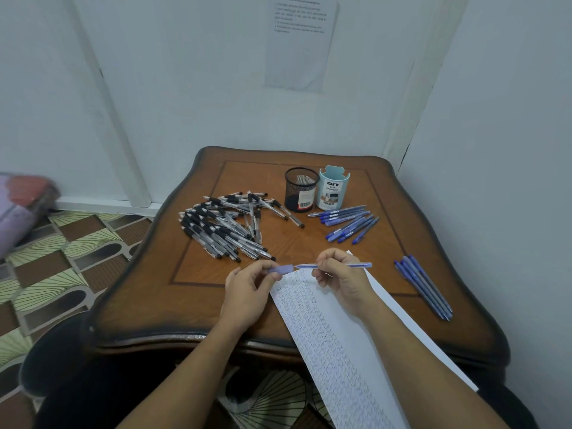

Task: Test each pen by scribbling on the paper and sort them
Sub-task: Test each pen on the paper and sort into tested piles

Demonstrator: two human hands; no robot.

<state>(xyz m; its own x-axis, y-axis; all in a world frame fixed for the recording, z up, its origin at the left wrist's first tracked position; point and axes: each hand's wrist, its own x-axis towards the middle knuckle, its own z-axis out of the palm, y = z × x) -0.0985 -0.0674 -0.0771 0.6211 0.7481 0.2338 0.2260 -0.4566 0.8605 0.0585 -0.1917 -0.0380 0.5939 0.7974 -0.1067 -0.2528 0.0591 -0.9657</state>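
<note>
Above table [201, 274], left hand [247, 284] pinches cap [283, 269] (blue); right hand [340, 280] grips pen [359, 265].

A brown wooden counter [148, 305] with a wavy, dark rim stands in a corner of pale walls [185, 103]. A printed sheet [298, 48] hangs on the wall behind it. The floor [62, 243] at the left bears a green and brown fan pattern. A blurred pink and purple bundle [21, 205] lies there by the wall.
</note>
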